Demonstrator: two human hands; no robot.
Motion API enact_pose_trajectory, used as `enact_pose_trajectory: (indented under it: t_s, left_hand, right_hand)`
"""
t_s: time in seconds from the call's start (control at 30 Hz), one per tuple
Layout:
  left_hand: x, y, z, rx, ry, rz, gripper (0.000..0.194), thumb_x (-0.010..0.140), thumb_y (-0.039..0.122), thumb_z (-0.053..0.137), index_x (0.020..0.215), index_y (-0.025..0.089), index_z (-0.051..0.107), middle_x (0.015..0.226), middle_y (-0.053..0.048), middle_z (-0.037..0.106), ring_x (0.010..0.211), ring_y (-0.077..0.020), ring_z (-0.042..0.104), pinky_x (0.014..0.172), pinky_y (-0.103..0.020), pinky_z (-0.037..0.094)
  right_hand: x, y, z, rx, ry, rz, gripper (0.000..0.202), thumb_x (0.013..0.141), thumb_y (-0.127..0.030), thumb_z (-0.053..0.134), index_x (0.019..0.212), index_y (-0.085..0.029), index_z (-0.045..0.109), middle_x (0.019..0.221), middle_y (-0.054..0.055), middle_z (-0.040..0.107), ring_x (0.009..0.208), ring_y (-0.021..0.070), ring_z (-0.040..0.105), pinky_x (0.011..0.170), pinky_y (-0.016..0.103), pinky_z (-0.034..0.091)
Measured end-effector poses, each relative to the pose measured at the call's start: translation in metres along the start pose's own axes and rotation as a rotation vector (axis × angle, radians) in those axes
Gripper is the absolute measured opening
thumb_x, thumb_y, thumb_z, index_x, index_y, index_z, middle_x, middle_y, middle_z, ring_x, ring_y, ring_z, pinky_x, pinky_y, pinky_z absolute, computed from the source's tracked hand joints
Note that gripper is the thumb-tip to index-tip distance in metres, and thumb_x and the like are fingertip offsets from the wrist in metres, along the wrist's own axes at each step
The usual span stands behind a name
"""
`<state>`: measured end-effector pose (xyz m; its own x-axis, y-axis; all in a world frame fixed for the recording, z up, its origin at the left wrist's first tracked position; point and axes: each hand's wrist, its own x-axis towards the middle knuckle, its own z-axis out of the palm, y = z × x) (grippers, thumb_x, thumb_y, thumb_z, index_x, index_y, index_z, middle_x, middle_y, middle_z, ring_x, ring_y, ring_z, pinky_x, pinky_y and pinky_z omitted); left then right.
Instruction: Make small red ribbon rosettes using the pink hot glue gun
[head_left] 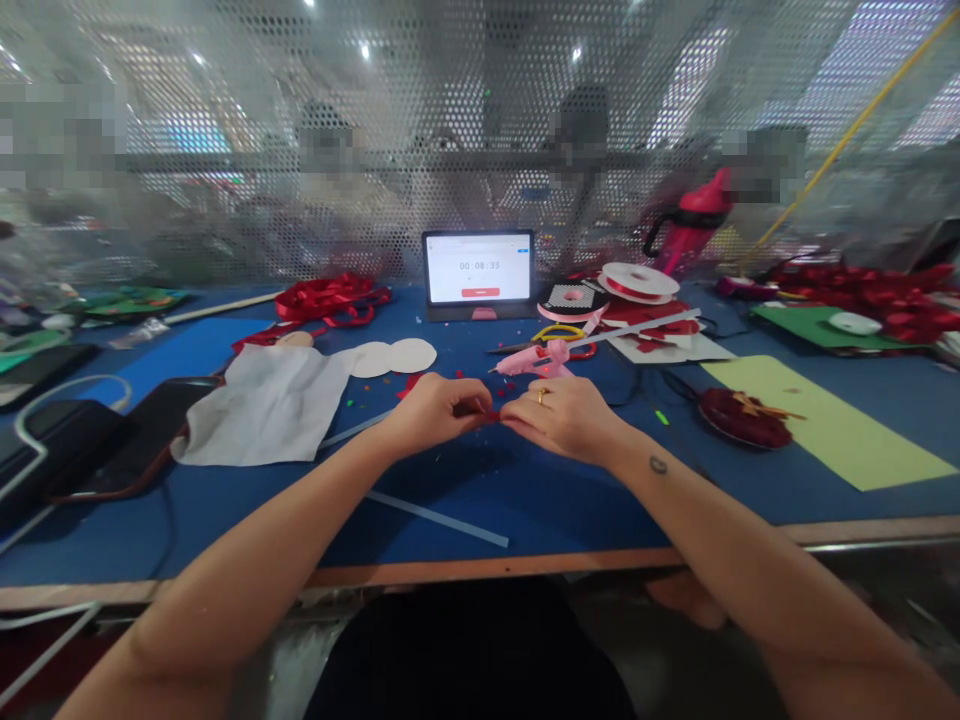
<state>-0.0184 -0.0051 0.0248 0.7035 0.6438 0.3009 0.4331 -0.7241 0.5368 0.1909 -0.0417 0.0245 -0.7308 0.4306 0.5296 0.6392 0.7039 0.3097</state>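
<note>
Over the middle of the blue table, my left hand (pixel 439 412) and my right hand (pixel 559 415) meet almost fingertip to fingertip. Both are closed in a pinch on a small red piece (pixel 492 416), which looks like ribbon or fabric; most of it is hidden by my fingers. Just behind my right hand lies a pink glue gun (pixel 531 360) with a long clear glue stick (pixel 637 328) in its back. Yellow-handled scissors (pixel 556 335) rest beyond it. Another clear glue stick (pixel 442 518) lies nearer the table's front edge.
A tablet (pixel 480 268) showing a timer stands at the back against a perforated metal screen. White cloth (pixel 266 405), white paper circles (pixel 412 355) and a phone (pixel 142 435) lie left. Ribbon spools (pixel 637 281), yellow sheet (pixel 825 420) and dark red round piece (pixel 746 420) lie right.
</note>
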Motion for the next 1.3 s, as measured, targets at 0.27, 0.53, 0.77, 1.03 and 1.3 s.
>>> enact_pose_trajectory:
  t_s: [0.27, 0.53, 0.77, 1.03, 1.3]
  left_hand:
    - [0.0, 0.002, -0.001, 0.045, 0.058, 0.079, 0.009, 0.075, 0.019, 0.055, 0.076, 0.016, 0.064, 0.069, 0.002, 0.067, 0.06, -0.0061, 0.058, 0.054, -0.014, 0.041]
    - [0.0, 0.006, -0.002, 0.03, 0.058, 0.094, 0.01, 0.074, 0.013, 0.056, 0.077, 0.015, 0.065, 0.07, 0.002, 0.068, 0.062, -0.0062, 0.06, 0.056, -0.013, 0.042]
    - [0.0, 0.002, -0.002, 0.051, 0.052, 0.138, 0.011, 0.075, 0.014, 0.057, 0.078, 0.016, 0.068, 0.071, 0.002, 0.069, 0.064, -0.0071, 0.062, 0.059, -0.014, 0.044]
    - [-0.001, 0.007, -0.001, 0.028, 0.317, 0.201, 0.01, 0.077, 0.021, 0.06, 0.075, 0.016, 0.068, 0.073, -0.001, 0.07, 0.067, -0.01, 0.065, 0.065, -0.018, 0.05]
    - [-0.001, 0.015, 0.0, 0.023, 0.435, 0.274, 0.012, 0.079, 0.02, 0.059, 0.071, 0.015, 0.066, 0.072, -0.003, 0.069, 0.069, -0.0105, 0.064, 0.067, -0.02, 0.052]
  right_hand:
    - [0.0, 0.0, -0.002, 0.057, -0.059, 0.014, 0.032, 0.091, -0.027, 0.038, 0.081, -0.018, 0.067, 0.061, 0.002, 0.062, 0.058, 0.0115, 0.05, 0.056, 0.027, 0.026]
    - [0.001, 0.0, -0.003, 0.019, -0.063, -0.01, 0.035, 0.092, -0.027, 0.036, 0.082, -0.017, 0.067, 0.061, 0.002, 0.063, 0.06, 0.0119, 0.053, 0.055, 0.026, 0.027]
    - [0.0, 0.0, -0.004, 0.029, -0.032, 0.0, 0.033, 0.091, -0.028, 0.038, 0.078, -0.018, 0.067, 0.059, 0.0, 0.063, 0.058, 0.0113, 0.053, 0.055, 0.026, 0.029]
    - [-0.001, 0.003, -0.007, 0.292, 0.298, 0.307, 0.022, 0.087, -0.031, 0.049, 0.081, -0.022, 0.068, 0.07, -0.001, 0.069, 0.06, 0.0093, 0.058, 0.065, 0.023, 0.042]
    - [0.0, 0.002, 0.002, 0.456, 0.189, 0.461, 0.021, 0.08, -0.037, 0.057, 0.083, -0.021, 0.07, 0.061, -0.001, 0.066, 0.058, 0.0102, 0.058, 0.056, 0.021, 0.039]
